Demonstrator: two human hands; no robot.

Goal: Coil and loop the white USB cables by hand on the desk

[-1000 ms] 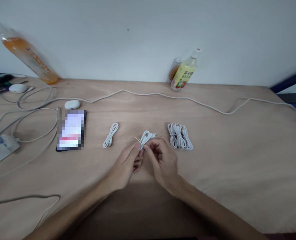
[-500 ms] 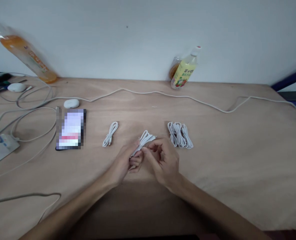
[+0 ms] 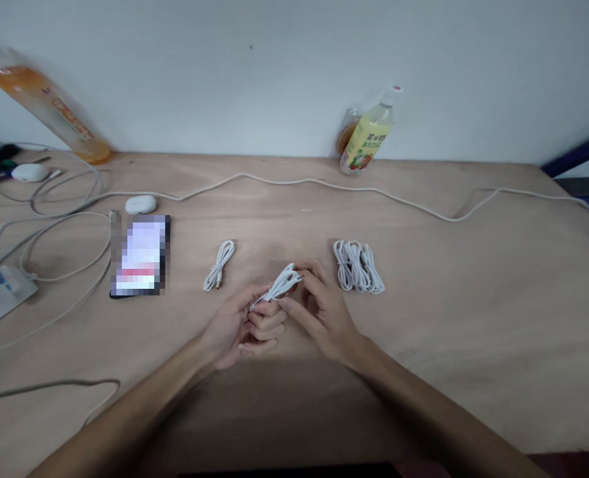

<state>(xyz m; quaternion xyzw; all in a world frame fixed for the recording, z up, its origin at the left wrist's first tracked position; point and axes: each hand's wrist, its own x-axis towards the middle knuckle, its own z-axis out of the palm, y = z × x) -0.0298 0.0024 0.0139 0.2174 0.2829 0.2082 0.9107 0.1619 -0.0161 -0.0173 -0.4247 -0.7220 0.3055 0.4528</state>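
A coiled white cable (image 3: 283, 283) is tilted up between my two hands above the table. My left hand (image 3: 242, 325) is closed round its lower end, thumb on top and fingers curled below. At the other end, my right hand (image 3: 327, 312) has its thumb and forefinger against the loops, though some fingertips are hidden behind the cable. To the left lies a single coiled white cable (image 3: 219, 265), its plug toward me. Several more coiled white cables (image 3: 358, 267) lie side by side to the right of my right hand.
A phone (image 3: 141, 255) and a white earbud case (image 3: 141, 204) lie at left among loose cords. One long white cord (image 3: 319, 181) crosses the wooden table (image 3: 473, 318). An orange drink bottle (image 3: 55, 113) and a yellow-labelled bottle (image 3: 368, 136) stand by the wall.
The held cable has turned slightly and shifted a little left and down with my left hand. My right fingers have opened out somewhat along its upper end.
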